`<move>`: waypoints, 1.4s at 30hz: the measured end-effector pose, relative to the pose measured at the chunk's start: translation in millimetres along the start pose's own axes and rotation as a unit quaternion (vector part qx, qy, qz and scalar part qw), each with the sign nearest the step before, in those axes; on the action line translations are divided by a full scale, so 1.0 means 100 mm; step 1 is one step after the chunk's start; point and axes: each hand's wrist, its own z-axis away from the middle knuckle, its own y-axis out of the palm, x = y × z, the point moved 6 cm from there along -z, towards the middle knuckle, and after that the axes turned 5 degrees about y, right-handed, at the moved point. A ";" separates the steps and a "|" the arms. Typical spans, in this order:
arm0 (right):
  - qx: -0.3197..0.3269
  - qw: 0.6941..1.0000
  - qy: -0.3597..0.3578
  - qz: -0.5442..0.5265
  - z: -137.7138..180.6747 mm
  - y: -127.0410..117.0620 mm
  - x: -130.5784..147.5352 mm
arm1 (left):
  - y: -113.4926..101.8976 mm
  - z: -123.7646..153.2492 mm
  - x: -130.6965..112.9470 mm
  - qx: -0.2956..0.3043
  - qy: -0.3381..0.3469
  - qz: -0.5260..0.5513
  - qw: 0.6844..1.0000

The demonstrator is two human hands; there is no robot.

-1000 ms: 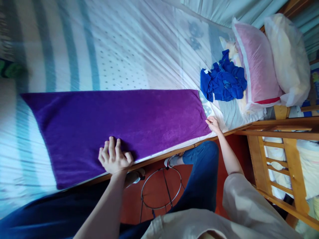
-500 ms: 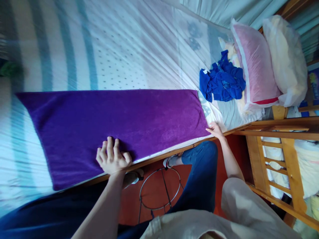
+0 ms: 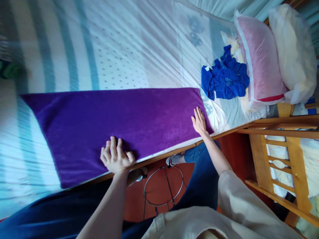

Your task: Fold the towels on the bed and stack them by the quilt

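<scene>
A purple towel (image 3: 119, 122) lies spread flat along the near edge of the bed (image 3: 119, 49), a long, deep-violet strip of plush cloth with straight edges and no creases showing. Its near long edge lies under the left hand's fingers (image 3: 112, 149), and its right end lies under the right hand's fingers (image 3: 198, 114), which rest flat on it.

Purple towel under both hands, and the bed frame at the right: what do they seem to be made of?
The purple towel looks like plush terry or microfibre cloth: matte, with a fuzzy nap that shades lighter and darker; which fibre cannot be told. The left hand and right hand lie flat on it. The bed frame looks like varnished wood: orange-brown, slightly glossy rails and slats.
</scene>
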 end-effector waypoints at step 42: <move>-0.032 0.993 -0.007 -0.115 0.75 0.78 2.21 | 0.10 -0.01 0.04 0.070 -0.017 -0.035 0.997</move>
